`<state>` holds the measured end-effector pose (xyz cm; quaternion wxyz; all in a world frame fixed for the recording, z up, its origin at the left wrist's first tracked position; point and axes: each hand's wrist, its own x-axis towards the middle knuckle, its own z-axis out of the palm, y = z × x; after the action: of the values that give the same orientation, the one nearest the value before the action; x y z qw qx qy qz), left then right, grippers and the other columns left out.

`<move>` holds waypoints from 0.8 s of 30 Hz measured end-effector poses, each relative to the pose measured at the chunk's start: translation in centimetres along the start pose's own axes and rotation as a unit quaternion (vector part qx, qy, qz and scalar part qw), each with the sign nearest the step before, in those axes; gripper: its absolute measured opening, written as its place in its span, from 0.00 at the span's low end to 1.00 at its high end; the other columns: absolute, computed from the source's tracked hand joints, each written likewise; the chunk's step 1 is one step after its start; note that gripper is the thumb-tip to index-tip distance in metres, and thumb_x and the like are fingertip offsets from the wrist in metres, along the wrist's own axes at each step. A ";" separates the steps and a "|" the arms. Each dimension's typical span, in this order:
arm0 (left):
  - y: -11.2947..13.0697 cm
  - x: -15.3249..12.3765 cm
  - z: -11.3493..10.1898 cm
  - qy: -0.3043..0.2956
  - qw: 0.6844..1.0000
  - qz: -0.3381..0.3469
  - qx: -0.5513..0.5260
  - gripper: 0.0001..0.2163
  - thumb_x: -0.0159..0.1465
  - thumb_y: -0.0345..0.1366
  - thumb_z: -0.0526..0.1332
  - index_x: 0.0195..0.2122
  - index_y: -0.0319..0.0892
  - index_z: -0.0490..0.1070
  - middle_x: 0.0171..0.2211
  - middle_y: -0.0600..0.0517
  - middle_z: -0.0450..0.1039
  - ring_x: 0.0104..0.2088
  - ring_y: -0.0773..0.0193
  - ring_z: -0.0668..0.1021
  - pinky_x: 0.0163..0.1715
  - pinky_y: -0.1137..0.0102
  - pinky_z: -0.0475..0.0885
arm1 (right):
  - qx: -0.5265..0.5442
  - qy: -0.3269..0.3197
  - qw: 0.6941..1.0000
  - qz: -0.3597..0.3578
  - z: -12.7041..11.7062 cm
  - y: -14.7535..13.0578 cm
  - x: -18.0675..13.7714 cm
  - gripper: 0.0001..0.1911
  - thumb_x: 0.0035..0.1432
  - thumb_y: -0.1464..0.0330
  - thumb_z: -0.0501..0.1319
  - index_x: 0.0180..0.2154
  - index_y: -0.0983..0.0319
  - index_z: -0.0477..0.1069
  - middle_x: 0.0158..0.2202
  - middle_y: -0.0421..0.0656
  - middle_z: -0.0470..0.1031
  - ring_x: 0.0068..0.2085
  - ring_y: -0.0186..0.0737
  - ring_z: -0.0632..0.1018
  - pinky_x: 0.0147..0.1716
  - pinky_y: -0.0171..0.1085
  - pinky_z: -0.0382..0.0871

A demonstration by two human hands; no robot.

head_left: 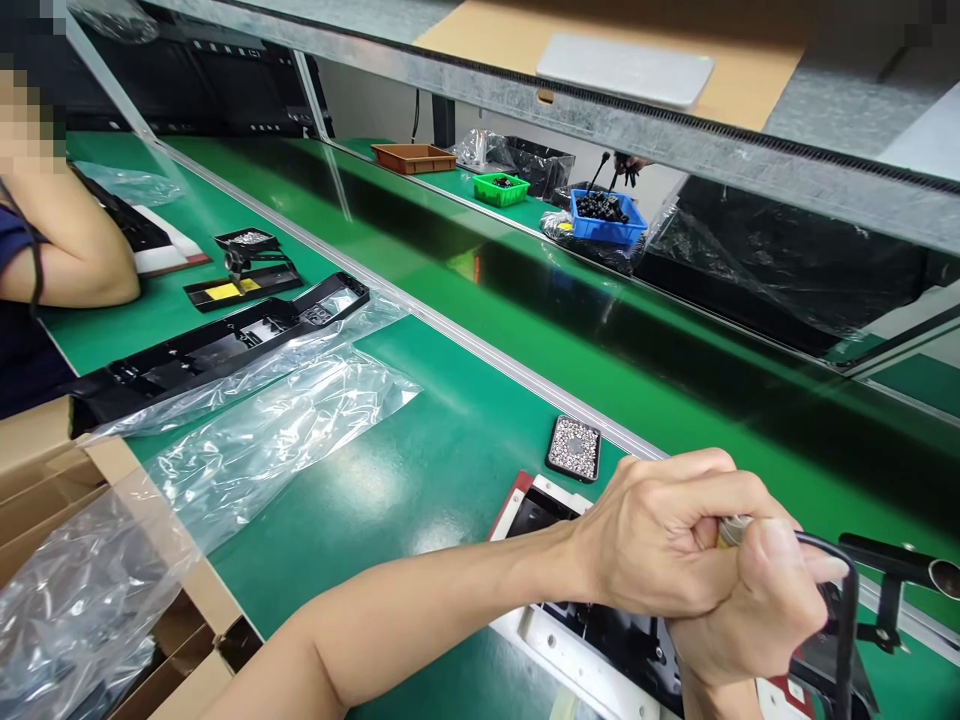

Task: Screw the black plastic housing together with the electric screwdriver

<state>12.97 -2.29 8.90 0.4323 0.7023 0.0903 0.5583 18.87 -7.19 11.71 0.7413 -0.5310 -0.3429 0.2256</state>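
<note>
Left hand (660,535) and right hand (761,605) are clenching together, near right, around some mostly hidden silvery piece (735,528), above a white fixture (574,667).

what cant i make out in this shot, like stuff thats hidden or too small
All in the head view:
Held object: mostly hidden by the closed left hand and right hand.
Black part in the white fixture: partly covered by the left forearm and both hands.
Carton: contents obscured by clear plastic; left and bottom edges cut it off.
Silver pieces: too small to identify.
</note>
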 end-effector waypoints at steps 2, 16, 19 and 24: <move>0.1 0.0 0.0 -0.008 1.000 -0.009 0.007 0.09 0.70 0.41 0.64 0.41 0.40 0.79 0.36 0.50 0.79 0.34 0.64 0.79 0.35 0.71 0.77 | -0.005 -0.007 1.000 0.001 -0.1 0.0 0.0 0.31 0.46 0.52 0.70 0.13 0.60 0.53 0.16 0.37 0.52 0.19 0.31 0.56 0.15 0.36 0.54; -0.1 0.4 -0.1 -0.001 1.000 0.004 0.002 0.08 0.68 0.36 0.62 0.39 0.38 0.79 0.33 0.49 0.78 0.33 0.64 0.79 0.34 0.71 0.76 | -0.059 0.053 0.994 0.076 0.7 -0.4 0.1 0.25 0.36 0.49 0.64 0.13 0.58 0.53 0.17 0.37 0.53 0.20 0.32 0.56 0.15 0.36 0.53; -0.2 0.4 0.0 0.007 1.000 0.019 -0.003 0.08 0.68 0.35 0.62 0.38 0.37 0.79 0.32 0.49 0.79 0.32 0.64 0.79 0.33 0.71 0.76 | -0.069 0.057 0.993 0.078 0.7 -0.4 0.2 0.26 0.34 0.49 0.64 0.13 0.57 0.51 0.17 0.36 0.53 0.20 0.32 0.56 0.15 0.38 0.56; -0.1 0.4 0.1 0.015 0.999 0.028 -0.007 0.07 0.67 0.34 0.63 0.37 0.37 0.79 0.33 0.49 0.79 0.32 0.64 0.79 0.33 0.71 0.75 | -0.065 0.026 0.996 0.058 0.2 -0.1 0.1 0.25 0.39 0.48 0.65 0.14 0.59 0.56 0.18 0.38 0.56 0.21 0.34 0.58 0.17 0.38 0.56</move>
<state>13.21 -2.00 9.07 0.4200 0.6930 0.0737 0.5814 18.78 -6.99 11.83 0.6997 -0.6024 -0.3061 0.2321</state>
